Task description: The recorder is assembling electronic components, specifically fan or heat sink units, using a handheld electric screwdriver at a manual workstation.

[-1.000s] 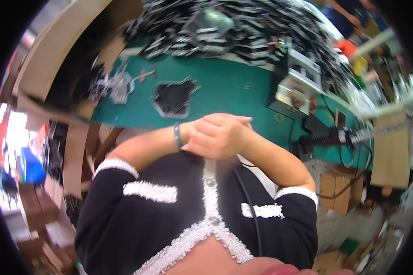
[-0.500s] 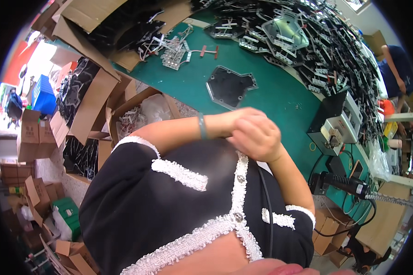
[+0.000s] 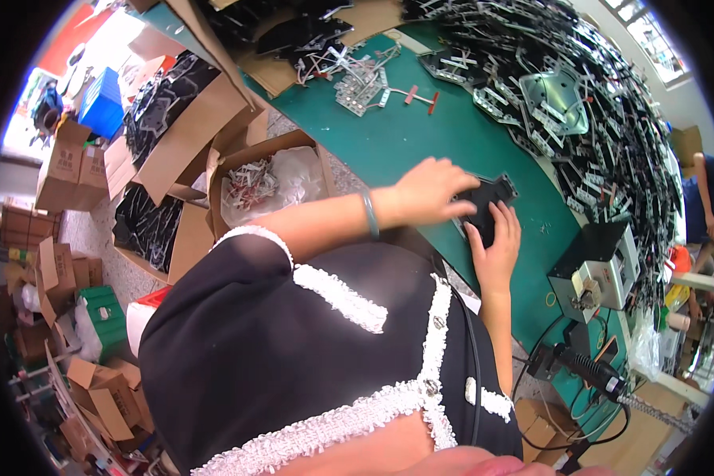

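Note:
A black angular panel (image 3: 495,193) with a thin metal-coloured rim lies on the green tabletop in front of me, partly covered by both hands. My left hand (image 3: 435,192), with a bracelet on its wrist, reaches over the panel's left side, thumb and fingers apart. At the near right side, my right hand (image 3: 497,247) rests its spread fingers on the black surface. Neither hand is wrapped round the panel. Farther off lie a pile of small white light-strip modules (image 3: 361,86) and a short strip with red ends (image 3: 420,98).
Many black panels with strips (image 3: 611,135) are heaped along the far right edge. A metal-and-black machine (image 3: 599,274) and a black corded hand tool (image 3: 587,371) stand at the right. Cardboard boxes, one holding loose strips (image 3: 254,184), crowd the left. Another person (image 3: 708,198) is far right.
My hands were together in front of my chest; they have come apart and moved out onto the black panel. The view has shifted, so the table appears farther right.

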`<state>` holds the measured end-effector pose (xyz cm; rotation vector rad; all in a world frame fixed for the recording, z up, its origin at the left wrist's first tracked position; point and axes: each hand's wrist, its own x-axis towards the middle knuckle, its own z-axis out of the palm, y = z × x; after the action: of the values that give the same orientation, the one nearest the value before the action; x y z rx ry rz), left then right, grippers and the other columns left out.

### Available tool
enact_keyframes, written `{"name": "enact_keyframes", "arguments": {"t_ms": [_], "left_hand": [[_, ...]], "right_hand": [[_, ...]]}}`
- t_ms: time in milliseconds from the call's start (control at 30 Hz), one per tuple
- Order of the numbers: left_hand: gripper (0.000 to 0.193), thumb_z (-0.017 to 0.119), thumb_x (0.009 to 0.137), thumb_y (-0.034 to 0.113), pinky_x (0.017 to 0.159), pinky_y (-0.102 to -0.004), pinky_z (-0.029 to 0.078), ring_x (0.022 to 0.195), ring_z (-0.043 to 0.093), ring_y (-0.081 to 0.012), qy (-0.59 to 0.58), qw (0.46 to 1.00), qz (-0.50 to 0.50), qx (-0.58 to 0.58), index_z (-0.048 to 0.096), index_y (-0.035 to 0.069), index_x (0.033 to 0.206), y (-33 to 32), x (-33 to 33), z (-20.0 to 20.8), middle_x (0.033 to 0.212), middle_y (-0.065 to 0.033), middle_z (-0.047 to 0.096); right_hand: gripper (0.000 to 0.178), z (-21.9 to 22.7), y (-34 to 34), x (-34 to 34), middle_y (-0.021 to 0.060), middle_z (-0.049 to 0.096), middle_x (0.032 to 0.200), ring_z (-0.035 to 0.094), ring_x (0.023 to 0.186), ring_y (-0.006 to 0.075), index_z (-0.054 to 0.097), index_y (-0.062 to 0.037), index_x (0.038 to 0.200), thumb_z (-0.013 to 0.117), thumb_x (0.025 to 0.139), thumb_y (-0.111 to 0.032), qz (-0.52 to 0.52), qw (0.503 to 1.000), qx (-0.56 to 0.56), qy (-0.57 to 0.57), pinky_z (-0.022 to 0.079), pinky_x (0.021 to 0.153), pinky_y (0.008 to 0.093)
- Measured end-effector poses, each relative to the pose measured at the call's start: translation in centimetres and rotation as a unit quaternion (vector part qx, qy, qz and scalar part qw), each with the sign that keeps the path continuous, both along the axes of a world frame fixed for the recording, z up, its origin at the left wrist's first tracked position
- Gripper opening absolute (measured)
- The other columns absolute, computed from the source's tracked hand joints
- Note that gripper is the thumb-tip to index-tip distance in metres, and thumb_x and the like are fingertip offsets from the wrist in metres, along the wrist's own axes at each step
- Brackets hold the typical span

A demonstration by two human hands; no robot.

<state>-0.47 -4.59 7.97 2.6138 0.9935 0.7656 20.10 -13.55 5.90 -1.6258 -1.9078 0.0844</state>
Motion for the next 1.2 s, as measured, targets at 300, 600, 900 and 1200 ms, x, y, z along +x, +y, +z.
{"name": "enact_keyframes", "arguments": {"t_ms": [300,600,900,1200], "left_hand": [[0.027,0.062,0.081,0.017,0.079,-0.0442,0.052,0.090,0.063,-0.0334,0.241,0.956,0.142,0.091,0.064,0.008,0.106,13.9,-5.4,-1.2,0.098,-0.0129,0.065],[0.029,0.058,0.084,0.002,0.075,-0.0249,0.054,0.079,0.066,-0.0164,-0.481,0.830,0.006,-0.281,0.064,-0.003,0.112,17.8,-10.4,9.2,0.090,-0.0067,0.066],[0.009,0.058,0.087,0.002,0.071,-0.0286,0.055,0.076,0.068,-0.0199,-0.558,0.700,-0.165,-0.414,0.061,-0.001,0.094,10.7,-8.3,12.9,0.085,-0.0132,0.067],[0.017,0.056,0.087,0.001,0.075,-0.0310,0.053,0.083,0.065,-0.0225,-0.574,0.590,-0.202,-0.530,0.058,0.002,0.104,8.3,-2.1,10.9,0.096,-0.0108,0.063]], "right_hand": [[0.041,0.7,-0.1,0.1,0.0151,0.056,0.128,0.046,0.125,0.0367,0.062,-0.0041,0.113,0.075,0.077,-0.020,0.002,0.999,0.021,0.041,0.036,0.104,0.0437],[0.037,0.9,-0.7,0.1,0.0143,0.058,0.124,0.049,0.120,0.0351,0.064,-0.0034,0.108,0.075,0.076,-0.017,-0.013,0.993,0.022,0.116,0.039,0.101,0.0432],[0.018,6.3,2.1,-1.7,0.0130,0.066,0.106,0.062,0.101,0.0237,0.065,0.0001,0.100,0.067,0.082,0.001,0.091,0.967,0.106,0.214,0.046,0.090,0.0326],[0.072,5.1,9.8,-6.8,0.0142,0.059,0.120,0.062,0.102,0.0215,0.043,-0.0048,0.137,0.080,0.076,-0.020,0.183,0.916,-0.122,0.335,0.052,0.080,0.0326]]}}
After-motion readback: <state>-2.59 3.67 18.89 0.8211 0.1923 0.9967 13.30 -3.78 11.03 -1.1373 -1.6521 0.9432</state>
